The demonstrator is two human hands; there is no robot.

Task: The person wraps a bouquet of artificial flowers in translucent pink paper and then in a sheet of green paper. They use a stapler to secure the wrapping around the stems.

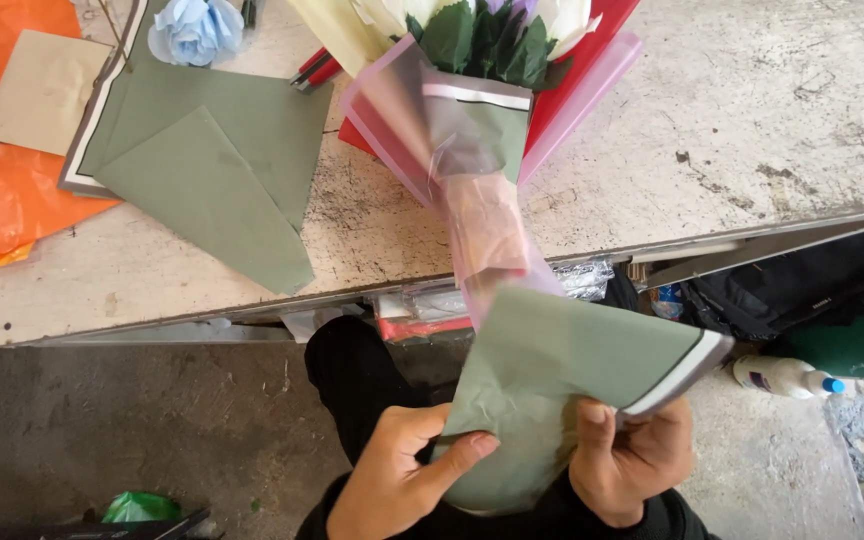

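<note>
Your left hand (397,470) and right hand (632,460) both pinch the green paper (552,380) near you. Far off, the bouquet (472,120) wrap holds flowers, tops cut off.

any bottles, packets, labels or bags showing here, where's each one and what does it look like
Squeeze bottle: on the floor right of the right hand, lying on its side, white with a blue cap and a label too small to make out.
Small bottle: under the table edge, blue label, mostly hidden.
Clear plastic packets: shelf below the tabletop, crinkled and shiny.
Green bag: floor at lower left, bunched up.
No signs or screens in view.
</note>
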